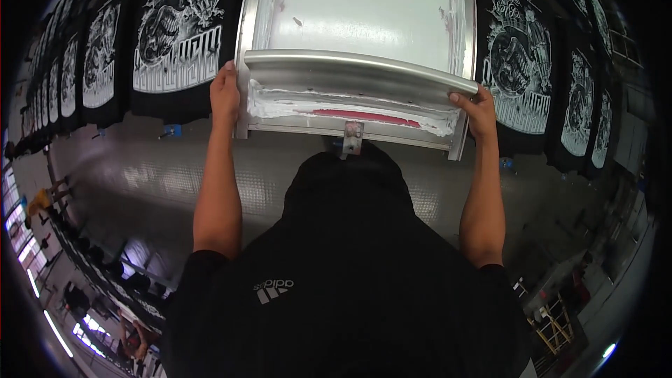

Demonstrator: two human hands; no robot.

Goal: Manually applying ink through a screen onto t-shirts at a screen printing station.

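A screen-printing frame (458, 129) with metal sides and a pale mesh is in front of me, tilted slightly. Across its near end lies a metal squeegee (357, 70). White ink with a dark pink streak (364, 116) lies along the frame's near end. My left hand (225, 94) is closed at the frame's left side, beside the squeegee's left end; its fingertips are hidden. On the right side my right hand (479, 110) grips the frame, its thumb over the edge near the squeegee's right end. Its other fingers are mostly hidden.
Black shirts with white prints lie in rows at left (178, 35) and right (516, 63). A small clamp-like bracket (353, 138) sits at the frame's front edge, close to my body. Grey floor (168, 175) shows below, and a person in yellow (40, 201) is far left.
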